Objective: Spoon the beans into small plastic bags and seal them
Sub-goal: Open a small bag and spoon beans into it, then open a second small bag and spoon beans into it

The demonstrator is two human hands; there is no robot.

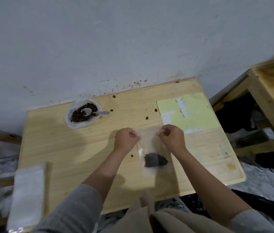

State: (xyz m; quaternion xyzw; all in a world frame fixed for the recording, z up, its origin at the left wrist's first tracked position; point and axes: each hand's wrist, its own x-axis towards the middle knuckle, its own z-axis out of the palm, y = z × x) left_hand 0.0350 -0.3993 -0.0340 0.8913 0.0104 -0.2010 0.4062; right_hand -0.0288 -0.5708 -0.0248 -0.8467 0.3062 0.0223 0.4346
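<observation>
A small clear plastic bag [151,145] hangs above the wooden table [82,148], with a dark clump of beans [155,160] at its bottom. My left hand [126,139] pinches the bag's top left corner, and my right hand [172,137] pinches the top right corner, stretching the mouth between them. At the back left stands an open white bag of brown beans [82,113] with a white plastic spoon [97,113] resting in it, handle pointing right.
A stack of clear empty bags [27,197] lies at the front left edge. A yellow sheet with white labels [190,113] sits at the back right. A few loose beans dot the table. A wooden shelf unit [263,105] stands to the right; the wall is close behind.
</observation>
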